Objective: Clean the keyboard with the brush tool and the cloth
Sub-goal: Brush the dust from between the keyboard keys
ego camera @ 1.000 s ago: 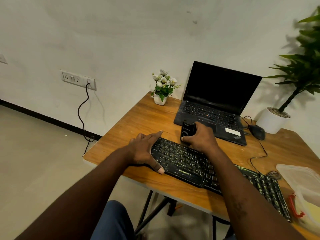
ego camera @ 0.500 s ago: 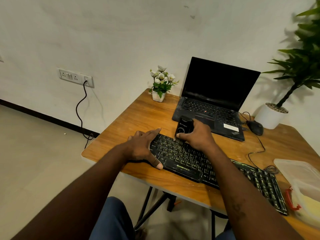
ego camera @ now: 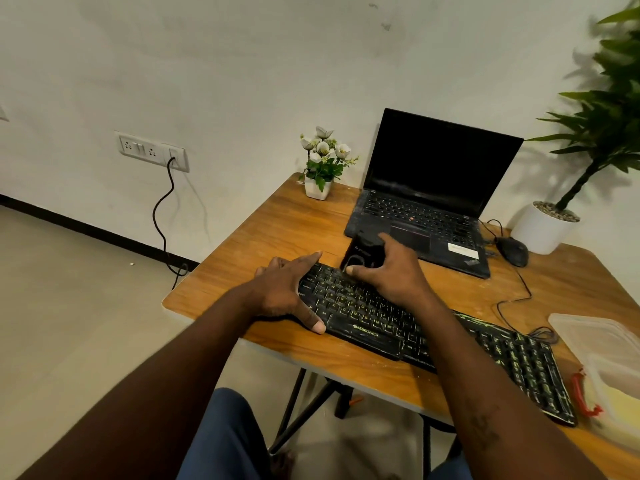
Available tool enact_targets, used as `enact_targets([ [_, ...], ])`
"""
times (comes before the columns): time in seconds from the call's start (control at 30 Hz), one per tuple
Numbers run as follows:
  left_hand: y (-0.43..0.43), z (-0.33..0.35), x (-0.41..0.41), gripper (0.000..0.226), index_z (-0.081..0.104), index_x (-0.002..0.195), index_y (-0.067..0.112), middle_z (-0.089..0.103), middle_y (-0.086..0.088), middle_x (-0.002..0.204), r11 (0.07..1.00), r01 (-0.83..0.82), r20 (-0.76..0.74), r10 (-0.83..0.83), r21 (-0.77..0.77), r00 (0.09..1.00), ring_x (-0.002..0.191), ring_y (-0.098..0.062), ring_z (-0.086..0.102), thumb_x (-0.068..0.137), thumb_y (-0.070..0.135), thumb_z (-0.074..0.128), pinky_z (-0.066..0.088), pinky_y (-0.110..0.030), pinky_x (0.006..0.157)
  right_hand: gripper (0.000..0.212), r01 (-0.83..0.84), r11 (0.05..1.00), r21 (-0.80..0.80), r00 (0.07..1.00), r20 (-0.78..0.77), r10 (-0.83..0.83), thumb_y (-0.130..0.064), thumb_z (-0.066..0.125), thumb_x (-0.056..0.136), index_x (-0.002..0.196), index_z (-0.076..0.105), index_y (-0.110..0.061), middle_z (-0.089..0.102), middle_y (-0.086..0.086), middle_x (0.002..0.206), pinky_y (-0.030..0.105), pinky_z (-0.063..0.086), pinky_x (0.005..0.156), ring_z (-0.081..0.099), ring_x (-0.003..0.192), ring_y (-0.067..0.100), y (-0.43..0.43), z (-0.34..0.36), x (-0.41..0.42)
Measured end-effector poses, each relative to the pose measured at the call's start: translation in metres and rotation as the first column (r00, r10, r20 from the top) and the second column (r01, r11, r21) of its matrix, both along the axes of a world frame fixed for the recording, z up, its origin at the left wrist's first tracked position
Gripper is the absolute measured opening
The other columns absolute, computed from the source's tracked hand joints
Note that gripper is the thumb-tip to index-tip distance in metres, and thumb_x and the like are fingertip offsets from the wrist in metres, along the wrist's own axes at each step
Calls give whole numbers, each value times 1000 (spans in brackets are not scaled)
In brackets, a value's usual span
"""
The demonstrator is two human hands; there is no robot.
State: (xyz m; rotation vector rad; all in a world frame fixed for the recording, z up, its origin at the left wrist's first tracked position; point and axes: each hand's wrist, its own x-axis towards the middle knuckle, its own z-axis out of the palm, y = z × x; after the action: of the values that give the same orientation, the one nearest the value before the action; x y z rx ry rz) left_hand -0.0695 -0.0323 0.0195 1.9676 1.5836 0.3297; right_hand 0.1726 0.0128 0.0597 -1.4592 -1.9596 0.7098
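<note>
A black keyboard (ego camera: 485,351) with yellow-green legends lies slanted across the wooden table (ego camera: 287,223). My left hand (ego camera: 287,289) holds its left end, thumb on the front edge and fingers along the far corner. My right hand (ego camera: 391,271) grips a black brush tool (ego camera: 363,254) and holds it down on the keyboard's upper-left keys. I see no cloth that I can tell apart; something yellow lies inside the plastic container at the right.
An open black laptop (ego camera: 433,188) sits behind the keyboard, with a wired mouse (ego camera: 512,251) to its right. A small flower pot (ego camera: 320,181) and a white planter (ego camera: 543,230) stand at the back. A clear plastic container (ego camera: 602,344) sits at the right edge.
My right hand has drawn the brush tool a little to the left and nearer along the top rows of keys. My left hand keeps its hold on the keyboard's end.
</note>
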Motion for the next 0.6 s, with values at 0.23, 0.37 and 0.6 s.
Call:
enact_targets([
  [0.23, -3, 4, 2, 148, -7, 153, 60, 47, 5, 147, 999, -26, 44, 25, 29, 999, 133, -24, 31, 46, 69, 94, 25, -54, 111, 47, -132, 974, 186, 984, 139, 107, -30, 90, 76, 112, 61, -22, 72, -2, 102, 31, 58, 74, 68, 88, 13, 4, 0, -49],
  [0.37, 0, 4, 1, 158, -15, 154, 57, 44, -1, 153, 999, -43, 32, 43, -6, 999, 138, -30, 30, 41, 74, 93, 24, -57, 114, 42, -187, 962, 198, 964, 225, 141, -32, 88, 77, 104, 57, -25, 67, -4, 93, 29, 52, 66, 64, 82, 13, 8, -3, -52],
  [0.6, 1, 4, 1, 162, -24, 156, 48, 31, -5, 166, 998, -44, -7, 44, -32, 999, 148, -32, 19, 45, 73, 91, 12, -59, 119, 44, -168, 969, 182, 947, 304, 107, -34, 89, 77, 108, 59, -26, 70, -5, 100, 33, 57, 72, 66, 85, 13, 1, -2, -6],
])
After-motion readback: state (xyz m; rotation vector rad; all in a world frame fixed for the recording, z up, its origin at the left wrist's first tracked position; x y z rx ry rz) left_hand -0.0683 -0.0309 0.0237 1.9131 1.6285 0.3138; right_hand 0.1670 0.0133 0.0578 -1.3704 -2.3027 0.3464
